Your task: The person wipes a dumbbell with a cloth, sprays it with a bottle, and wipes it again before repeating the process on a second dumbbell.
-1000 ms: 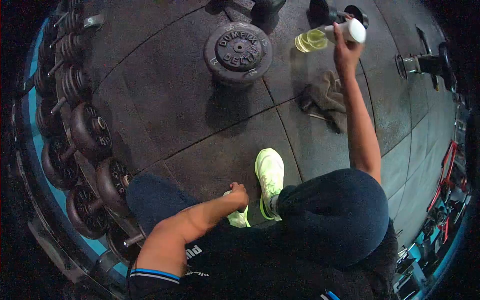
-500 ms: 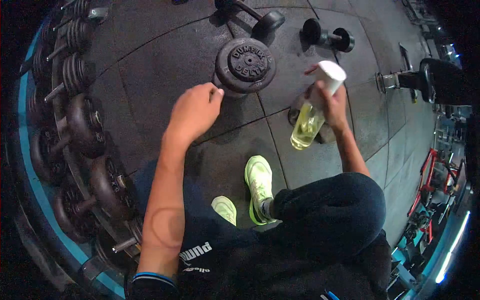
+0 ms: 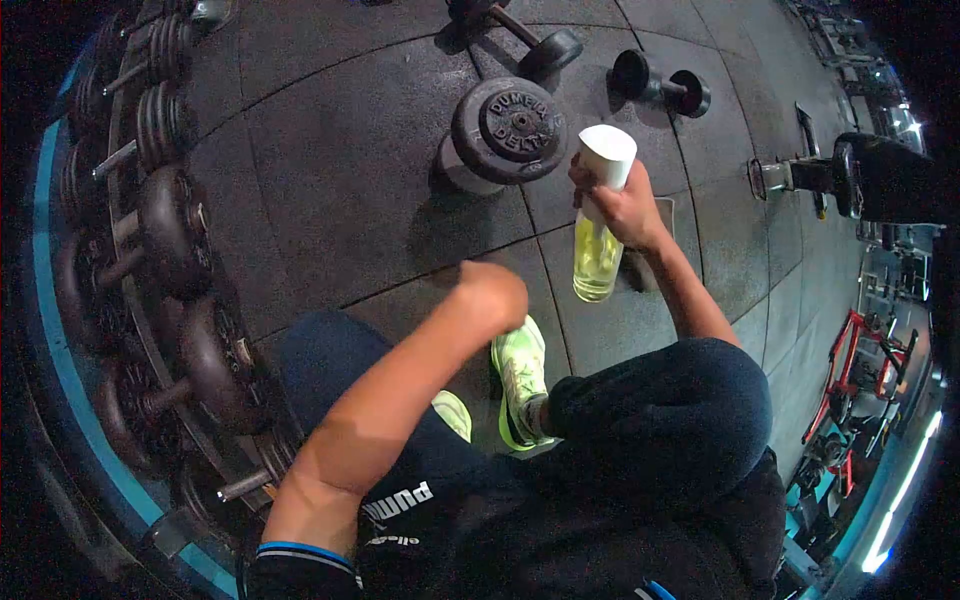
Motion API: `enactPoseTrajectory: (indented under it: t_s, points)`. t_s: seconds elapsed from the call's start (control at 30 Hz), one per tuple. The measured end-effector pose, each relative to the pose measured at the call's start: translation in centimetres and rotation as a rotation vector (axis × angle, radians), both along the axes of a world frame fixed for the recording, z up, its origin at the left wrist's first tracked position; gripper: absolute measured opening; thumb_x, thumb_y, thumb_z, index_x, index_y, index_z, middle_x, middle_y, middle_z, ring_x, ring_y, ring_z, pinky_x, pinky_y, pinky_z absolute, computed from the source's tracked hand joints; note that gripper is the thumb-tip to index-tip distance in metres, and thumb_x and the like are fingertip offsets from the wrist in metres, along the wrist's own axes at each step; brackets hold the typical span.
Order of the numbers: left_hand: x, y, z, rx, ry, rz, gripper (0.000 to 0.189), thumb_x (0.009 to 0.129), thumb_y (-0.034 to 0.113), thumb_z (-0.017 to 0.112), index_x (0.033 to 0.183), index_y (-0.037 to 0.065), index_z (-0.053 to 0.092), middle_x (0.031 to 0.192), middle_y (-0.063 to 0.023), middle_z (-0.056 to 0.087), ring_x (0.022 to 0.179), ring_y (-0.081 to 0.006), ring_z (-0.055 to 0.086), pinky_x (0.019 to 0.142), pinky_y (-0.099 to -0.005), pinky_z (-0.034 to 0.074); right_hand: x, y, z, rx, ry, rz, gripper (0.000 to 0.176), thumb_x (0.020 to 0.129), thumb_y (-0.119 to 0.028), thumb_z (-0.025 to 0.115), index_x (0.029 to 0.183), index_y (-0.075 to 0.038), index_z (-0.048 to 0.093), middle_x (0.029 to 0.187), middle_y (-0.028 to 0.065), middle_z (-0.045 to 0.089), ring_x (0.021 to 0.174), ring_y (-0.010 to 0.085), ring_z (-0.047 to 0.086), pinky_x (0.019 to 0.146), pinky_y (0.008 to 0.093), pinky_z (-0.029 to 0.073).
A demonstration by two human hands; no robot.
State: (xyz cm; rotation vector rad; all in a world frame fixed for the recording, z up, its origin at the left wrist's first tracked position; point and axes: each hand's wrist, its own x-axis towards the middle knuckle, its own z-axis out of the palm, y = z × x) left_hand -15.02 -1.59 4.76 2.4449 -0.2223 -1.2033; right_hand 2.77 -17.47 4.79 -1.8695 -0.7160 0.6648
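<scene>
My right hand [image 3: 622,208] is wrapped round a spray bottle [image 3: 597,262] with a white top and clear yellow liquid in its lower part. The bottle is held nearly upright above the floor. Left of it, a large dumbbell [image 3: 512,132] stands on end, its round plate facing up with raised lettering. My left hand [image 3: 492,297] is bent downward over the floor, above my light green shoe [image 3: 519,375] and apart from the dumbbell. Its fingers are blurred and mostly hidden behind the wrist.
Two smaller dumbbells lie farther off, one at the top middle [image 3: 550,53] and one to its right [image 3: 690,93]. Along the left runs a rack of dumbbells [image 3: 175,230]. A padded bench [image 3: 880,180] stands at the right, with red-framed equipment [image 3: 845,365] below it.
My left hand has moved right and toward me, away from the standing dumbbell. The spray bottle has shifted left in my right hand and is more upright. The view has shifted slightly.
</scene>
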Motion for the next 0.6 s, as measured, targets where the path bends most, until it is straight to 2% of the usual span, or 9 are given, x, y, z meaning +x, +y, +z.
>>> enactPoseTrajectory:
  t_s: [0.07,0.17,0.2,0.23,0.33,0.43,0.5,0.53,0.6]
  points:
    - [-0.5,-1.3,0.4,-0.041,0.012,-0.063,0.033,0.08,0.021,0.061,0.105,0.007,0.077,0.111,-0.0164,0.073,0.104,-0.0337,0.07,0.089,-0.0492,0.052,0.1,0.2,0.0,0.001,0.015,-0.024,0.039,0.087,-0.008,0.064,0.124,0.001,0.056,0.105,0.0078,0.067,0.083,0.0166,0.064,0.074,0.0343,0.055]
    - [-1.1,-1.7,0.2,-0.048,0.031,-0.109,0.031,0.08,0.021,0.062,0.104,0.007,0.077,0.109,-0.0167,0.074,0.102,-0.034,0.07,0.089,-0.0491,0.05,0.0,0.6,2.5,0.192,0.102,-0.155,0.042,0.087,-0.005,0.063,0.128,0.0,0.055,0.112,0.0092,0.065,0.087,0.0181,0.065,0.076,0.0361,0.057]
    - [-1.2,-1.7,0.0,-0.032,-0.003,-0.079,0.03,0.081,0.021,0.061,0.103,0.007,0.077,0.108,-0.0166,0.074,0.101,-0.034,0.07,0.088,-0.0491,0.05,1.2,-0.1,1.4,0.238,0.119,-0.256,0.044,0.087,-0.002,0.062,0.131,-0.001,0.055,0.116,0.0088,0.064,0.087,0.0185,0.065,0.077,0.0355,0.056]
    - [-1.5,-1.6,-0.6,-0.015,-0.038,-0.049,0.03,0.081,0.021,0.061,0.102,0.006,0.077,0.108,-0.0165,0.074,0.101,-0.0339,0.07,0.088,-0.0491,0.05,4.9,-2.6,-0.7,0.094,-0.049,-0.174,0.046,0.087,-0.002,0.064,0.132,-0.003,0.055,0.119,0.0073,0.063,0.09,0.0181,0.066,0.079,0.0341,0.055]
    - [-1.5,-0.6,-0.8,0.019,-0.125,0.013,0.026,0.083,0.019,0.06,0.099,0.006,0.076,0.107,-0.0168,0.074,0.101,-0.034,0.07,0.087,-0.0493,0.051,7.1,-1.8,1.4,0.14,-0.196,-0.314,0.047,0.088,-0.006,0.072,0.132,-0.002,0.057,0.111,0.0071,0.066,0.101,0.0192,0.067,0.085,0.0325,0.053]
    - [-1.4,0.5,-1.7,0.04,-0.224,0.065,0.025,0.089,0.024,0.06,0.099,0.005,0.073,0.105,-0.0175,0.073,0.1,-0.0357,0.069,0.087,-0.0509,0.051,10.6,-2.2,-1.1,0.243,-0.194,-0.369,0.051,0.086,-0.004,0.074,0.134,-0.002,0.056,0.111,0.007,0.067,0.104,0.02,0.067,0.089,0.0331,0.052]
    - [-1.7,1.3,-2.3,0.022,-0.299,0.107,0.028,0.092,0.028,0.06,0.101,0.004,0.071,0.103,-0.0177,0.072,0.1,-0.0366,0.068,0.087,-0.0513,0.051,12.7,-2.5,-3.4,0.318,-0.169,-0.426,0.057,0.083,0.001,0.077,0.135,-0.003,0.056,0.113,0.0081,0.068,0.112,0.0207,0.065,0.093,0.0331,0.051]
    - [-1.8,1.8,-2.4,0.011,-0.298,0.12,0.033,0.094,0.033,0.06,0.103,0.002,0.069,0.103,-0.0181,0.071,0.1,-0.0376,0.067,0.088,-0.0519,0.052,13.1,-2.3,-4.3,0.354,-0.216,-0.446,0.06,0.08,0.003,0.079,0.135,-0.004,0.055,0.112,0.0076,0.069,0.109,0.0195,0.066,0.092,0.0322,0.053]
    - [-2.5,2.6,-3.3,0.031,-0.299,0.138,0.032,0.094,0.032,0.06,0.104,0.002,0.068,0.104,-0.0184,0.071,0.101,-0.0377,0.067,0.088,-0.0516,0.052,13.8,-2.1,-5.9,0.361,-0.327,-0.459,0.07,0.075,0.003,0.084,0.136,-0.005,0.052,0.111,0.0068,0.07,0.105,0.0173,0.066,0.091,0.0308,0.054]
